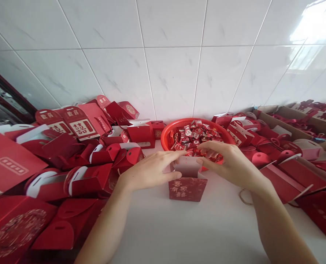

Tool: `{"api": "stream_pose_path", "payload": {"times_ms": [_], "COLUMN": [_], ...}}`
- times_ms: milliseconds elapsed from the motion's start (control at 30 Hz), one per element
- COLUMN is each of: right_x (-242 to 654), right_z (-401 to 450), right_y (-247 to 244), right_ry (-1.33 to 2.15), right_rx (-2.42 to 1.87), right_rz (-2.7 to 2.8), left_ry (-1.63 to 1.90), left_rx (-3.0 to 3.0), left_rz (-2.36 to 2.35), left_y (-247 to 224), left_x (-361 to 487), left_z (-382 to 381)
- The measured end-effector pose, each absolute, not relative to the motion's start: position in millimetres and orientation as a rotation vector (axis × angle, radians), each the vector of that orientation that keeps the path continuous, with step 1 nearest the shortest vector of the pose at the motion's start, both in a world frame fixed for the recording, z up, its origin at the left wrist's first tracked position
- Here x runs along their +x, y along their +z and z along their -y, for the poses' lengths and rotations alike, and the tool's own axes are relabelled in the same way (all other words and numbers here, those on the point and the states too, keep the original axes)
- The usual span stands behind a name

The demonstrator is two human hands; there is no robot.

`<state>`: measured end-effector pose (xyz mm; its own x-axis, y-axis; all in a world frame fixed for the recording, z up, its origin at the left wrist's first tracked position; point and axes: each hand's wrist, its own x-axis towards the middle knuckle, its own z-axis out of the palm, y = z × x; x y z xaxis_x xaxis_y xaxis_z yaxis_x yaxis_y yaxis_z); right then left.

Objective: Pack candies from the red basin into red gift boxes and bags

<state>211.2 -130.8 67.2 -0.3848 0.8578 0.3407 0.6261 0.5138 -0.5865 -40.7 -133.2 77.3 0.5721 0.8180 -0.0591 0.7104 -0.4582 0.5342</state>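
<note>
A small dark red paper box (187, 190) with gold characters stands upright on the white table, its top open and its pale inside showing. My left hand (154, 169) is at the box's left top edge, thumb and fingers apart, with nothing visible in it. On the right side, my right hand (226, 161) hovers by the top edge, its thumb near the rim and its fingers spread over the basket's front. Behind the box sits an orange-red basket (167, 137) of red-wrapped sweets (189, 132).
Many red gift boxes (97, 176) are heaped at the left. More boxes (295, 172) lie at the right, before cardboard cartons (289, 124) of red items. A string loop (245, 198) lies right of the box. A tiled wall (171, 73) rises behind.
</note>
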Motion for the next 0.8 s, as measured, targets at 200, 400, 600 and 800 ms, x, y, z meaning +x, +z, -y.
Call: {"api": "stream_pose_path", "payload": {"times_ms": [200, 400, 600, 800], "right_x": [212.9, 211.3, 208.5, 205.7], "right_z": [124.6, 115.4, 106.3, 102.8], "right_y": [63.3, 58.0, 50.8, 44.9], "right_ry": [0.618, 0.777, 0.820, 0.912], "right_rx": [-1.239, -1.172, -1.048, -0.969], "right_rz": [2.296, 2.376, 2.388, 2.334], "left_ry": [0.342, 0.398, 0.549, 0.492], "left_rx": [2.360, 2.353, 2.361, 2.181], "left_rz": [-1.124, -1.140, -1.275, -1.180], "left_y": [67.9, 62.3, 63.1, 51.8], "left_x": [-45.0, -42.2, -43.5, -47.1], "left_z": [127.8, 117.9, 112.8, 94.5]}}
